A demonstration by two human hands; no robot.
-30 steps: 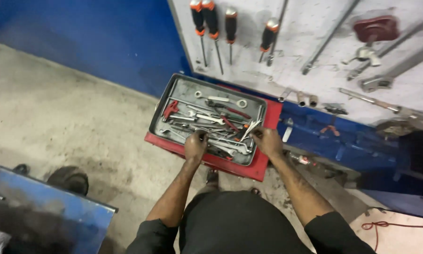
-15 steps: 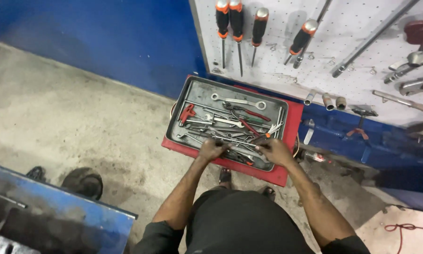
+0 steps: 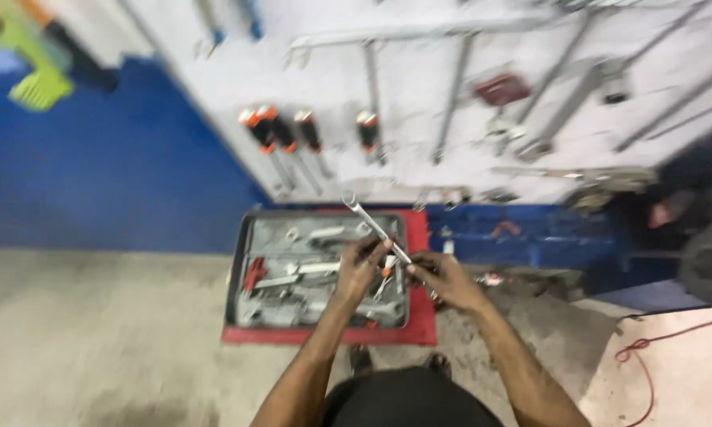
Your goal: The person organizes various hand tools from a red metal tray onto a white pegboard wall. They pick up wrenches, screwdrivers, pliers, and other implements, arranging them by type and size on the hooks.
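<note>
We see both hands raised over a grey metal tool tray (image 3: pixel 245 261), sharing one long silver wrench (image 3: pixel 374 228). The left hand (image 3: pixel 361 265) has its grip pinched around the middle of the wrench shaft, fingers curled over it. The right hand (image 3: pixel 443 278) closes its grip on the lower end of the same wrench, near the tray's right edge. The wrench lies slantwise, its ring end pointing up and to the left, above the far rim of the tray and clear of the other tools.

The tray rests on a red base (image 3: pixel 419 328), which sits on the concrete floor (image 3: pixel 95 340). Inside the tray we make out a jumble of spanners and a red-handled tool (image 3: pixel 254 273) on the left side; the blur hides finer detail.

Behind the tray stands a white pegboard (image 3: pixel 419 103), leaning against a blue wall (image 3: pixel 111 174). Four screwdrivers with black and orange handles (image 3: pixel 293 130) hang on it just above the tray, and long steel bars and wrenches (image 3: pixel 562 87) hang farther right. A red cord (image 3: pixel 645 352) lies looped on a pale patch of floor at the lower right. A green object (image 3: pixel 35 87) shows in the upper left corner.
</note>
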